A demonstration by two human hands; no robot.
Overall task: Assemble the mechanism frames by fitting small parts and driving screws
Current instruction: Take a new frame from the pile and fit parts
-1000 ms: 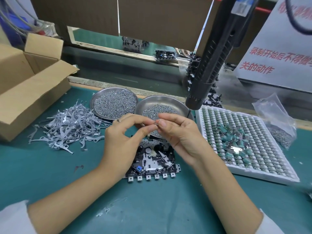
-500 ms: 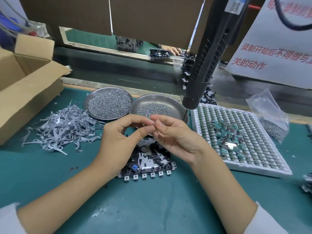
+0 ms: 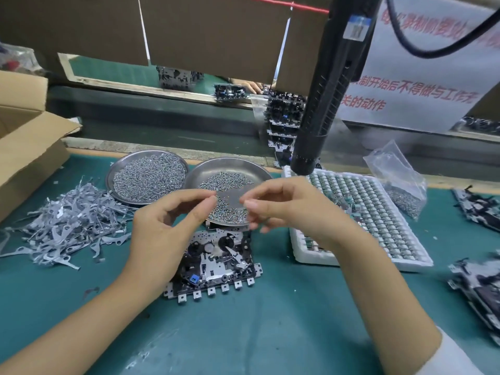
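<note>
A black and silver mechanism frame [image 3: 216,263] lies flat on the green mat in front of me. Above it I hold both hands at the same height, a short gap between them. My left hand [image 3: 173,228] pinches thumb and forefinger together on something tiny. My right hand [image 3: 284,209] has its fingertips pinched the same way, motion-blurred; what each pinch holds is too small to make out. Behind the hands stand two steel dishes of screws, the left dish [image 3: 111,182] full and the right dish [image 3: 243,165] half full. A black electric screwdriver [image 3: 324,104] hangs over the right dish.
A heap of grey metal levers [image 3: 67,220] lies at the left beside an open cardboard box [image 3: 27,147]. A white foam tray [image 3: 405,255] of small green parts sits at the right, with a plastic bag of screws [image 3: 397,180] behind it. More frames [image 3: 479,288] lie at the right edge.
My fingertips were together over the frame, working one tiny piece. They have drawn apart sideways, the left hand to the left and the right hand to the right.
</note>
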